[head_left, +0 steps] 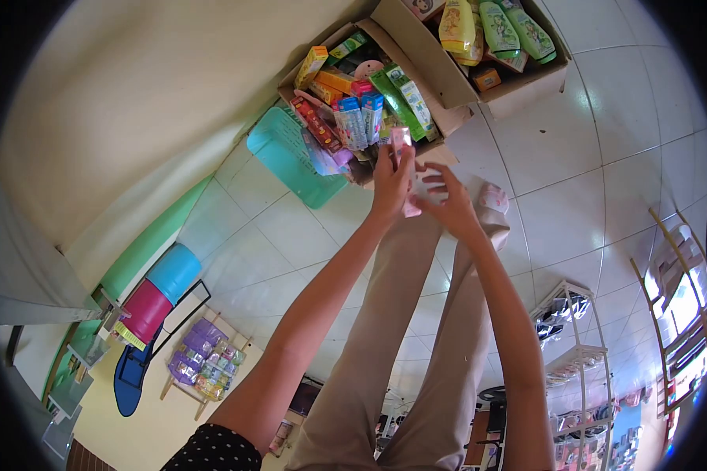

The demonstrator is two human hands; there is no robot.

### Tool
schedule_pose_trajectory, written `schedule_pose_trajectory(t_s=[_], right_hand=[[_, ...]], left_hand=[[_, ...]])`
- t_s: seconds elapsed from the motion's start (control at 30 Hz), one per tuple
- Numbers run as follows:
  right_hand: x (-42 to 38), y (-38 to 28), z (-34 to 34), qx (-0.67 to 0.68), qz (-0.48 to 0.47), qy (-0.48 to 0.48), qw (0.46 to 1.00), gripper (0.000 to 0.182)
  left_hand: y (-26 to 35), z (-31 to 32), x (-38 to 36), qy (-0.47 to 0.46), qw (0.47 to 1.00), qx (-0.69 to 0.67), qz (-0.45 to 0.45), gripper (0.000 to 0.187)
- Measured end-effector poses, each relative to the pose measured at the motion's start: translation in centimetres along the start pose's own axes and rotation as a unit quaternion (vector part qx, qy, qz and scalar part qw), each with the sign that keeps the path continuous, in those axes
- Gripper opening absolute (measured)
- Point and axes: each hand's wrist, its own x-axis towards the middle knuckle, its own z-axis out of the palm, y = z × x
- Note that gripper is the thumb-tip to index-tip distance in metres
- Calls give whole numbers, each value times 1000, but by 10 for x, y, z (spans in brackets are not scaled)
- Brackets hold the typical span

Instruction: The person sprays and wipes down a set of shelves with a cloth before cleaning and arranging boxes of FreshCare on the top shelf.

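My left hand (390, 182) is closed around a slim pink box (401, 136), held upright in front of a cardboard box (440, 116). My right hand (450, 202) is just to the right, its fingers curved and apart. Its thumb is close to the pink box's lower end; whether it touches cannot be made out. Inside the cardboard box are green cartons (401, 98), blue-and-white packs (352, 125), a red carton (316, 124) and yellow-orange boxes (312, 66). The lettering on the pink box is too small to read.
A second cardboard box (526, 93) holds yellow and green bottles (499, 30). Beside the first stands a turquoise basket (279, 153). My legs (393, 282) stretch over the tiled floor (550, 165). White shelving (581, 353) stands at the right, and a blue-and-pink drum (149, 308) at the left.
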Motion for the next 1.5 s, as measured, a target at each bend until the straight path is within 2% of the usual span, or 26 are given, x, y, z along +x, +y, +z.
schedule_pose_trajectory(t_s=[0.07, 0.17, 0.23, 0.3, 0.33, 0.37, 0.4, 0.43, 0.5, 0.57, 0.63, 0.7, 0.73, 0.8, 0.83, 0.9, 0.93, 1.03, 1.1, 1.17, 1.23, 1.3, 1.33, 1.4, 1.43, 1.5], right_hand=[[17, 0, 2, -1, -18, 52, 998, 67], [33, -1, 3, 3, -47, 39, 998, 61], [39, -1, 4, -6, -43, 39, 998, 57], [48, -3, 5, -13, -39, 39, 998, 53], [54, -4, 5, -50, -81, 100, 990, 51], [60, -6, 6, -86, -122, 160, 976, 49], [66, -15, 5, -85, -96, 217, 968, 47], [73, -18, 4, -84, -95, 220, 967, 47], [87, -23, 3, -146, -98, 313, 933, 50], [99, -28, 8, -162, -72, 292, 940, 55], [106, -38, 13, -282, -58, 282, 915, 53], [113, -43, 19, -276, -46, 279, 919, 58], [117, -43, 22, -265, -56, 301, 914, 59], [127, -46, 28, -254, -76, 343, 901, 59], [130, -45, 27, -253, -76, 343, 901, 59], [131, -43, 28, -241, -76, 318, 914, 57], [128, -40, 28, -240, -74, 317, 915, 57], [117, -31, 19, -162, -145, 323, 921, 50], [106, -26, 13, -43, -175, 287, 941, 44], [98, -26, 14, -64, -171, 314, 932, 39], [102, -22, 15, -123, -181, 275, 936, 37], [106, -22, 16, -107, -166, 278, 940, 36], [106, -24, 17, -80, -146, 282, 945, 39], [104, -24, 21, -53, -122, 284, 950, 41], [103, -23, 21, -87, -128, 277, 948, 44], [101, -19, 19, -125, -133, 266, 947, 47]], left_hand=[[0, 0, 11, -1, 1000, -17, -3, 20], [-1, 3, 22, -34, 997, 59, 42, 25], [-11, -4, 31, -31, 996, 83, 25, 27], [-16, -9, 37, -16, 981, 168, 100, 28], [-18, -8, 36, 5, 970, 172, 174, 27], [-20, -11, 34, 2, 969, 174, 174, 27], [-20, -15, 32, 8, 963, 211, 167, 26], [-26, -20, 35, 13, 955, 248, 159, 25], [-29, -25, 37, 10, 948, 284, 145, 24], [-23, -24, 28, 98, 963, 219, 124, 23], [-12, -24, 21, 107, 957, 229, 145, 24], [-6, -27, 16, 113, 920, 364, 95, 27], [-4, -28, 16, 111, 919, 366, 94, 27], [1, -29, 18, 106, 843, 503, 158, 29], [3, -28, 20, 105, 842, 504, 158, 29], [5, -27, 24, 146, 809, 526, 219, 32], [7, -28, 25, 145, 808, 527, 218, 32], [13, -27, 28, 137, 817, 532, 174, 35], [14, -26, 28, 139, 850, 487, 142, 38], [8, -31, 30, 137, 851, 484, 152, 40], [12, -24, 32, 132, 852, 477, 171, 42], [17, -21, 30, 138, 814, 543, 153, 46], [21, -21, 32, 138, 812, 546, 153, 46], [29, -19, 45, 189, 746, 549, 326, 43], [34, -20, 57, 189, 747, 548, 325, 43], [48, -26, 85, 90, 711, 553, 424, 46]])
